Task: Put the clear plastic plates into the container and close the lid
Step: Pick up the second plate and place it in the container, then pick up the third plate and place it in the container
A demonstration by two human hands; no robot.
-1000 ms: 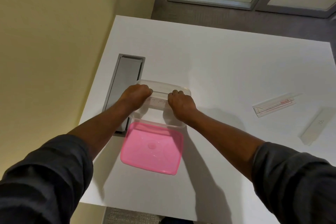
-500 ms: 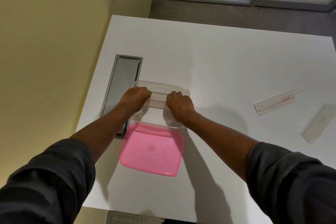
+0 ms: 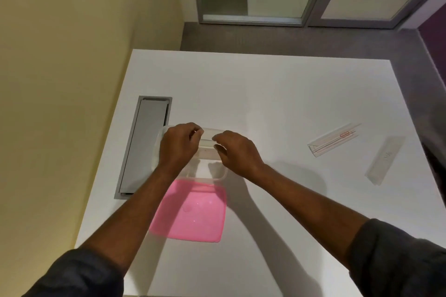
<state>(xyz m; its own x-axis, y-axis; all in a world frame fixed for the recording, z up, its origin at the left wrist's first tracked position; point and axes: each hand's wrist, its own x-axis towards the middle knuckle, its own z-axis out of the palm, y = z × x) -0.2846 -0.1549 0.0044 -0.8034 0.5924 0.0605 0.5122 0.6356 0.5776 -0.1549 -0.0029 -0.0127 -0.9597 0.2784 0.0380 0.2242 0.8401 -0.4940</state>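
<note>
A clear plastic container point(image 3: 218, 176) stands open on the white table point(image 3: 277, 94), with its pink lid point(image 3: 190, 212) lying flat just in front of it. My left hand point(image 3: 178, 149) and my right hand point(image 3: 237, 152) are both over the container. Each pinches one end of a narrow clear plastic plate point(image 3: 207, 146) held low across the container's far half. Two more clear plastic plates lie apart on the table to the right: one with red markings point(image 3: 334, 140) and a plain one point(image 3: 385, 159).
A grey recessed hatch point(image 3: 144, 144) sits in the table just left of the container. The table's left edge runs along a yellow wall. Grey carpet and glass door frames lie beyond the far edge.
Both hands stay over the container with the plate. My fingers have loosened from closed fists into a fingertip pinch, and my right hand has risen slightly.
</note>
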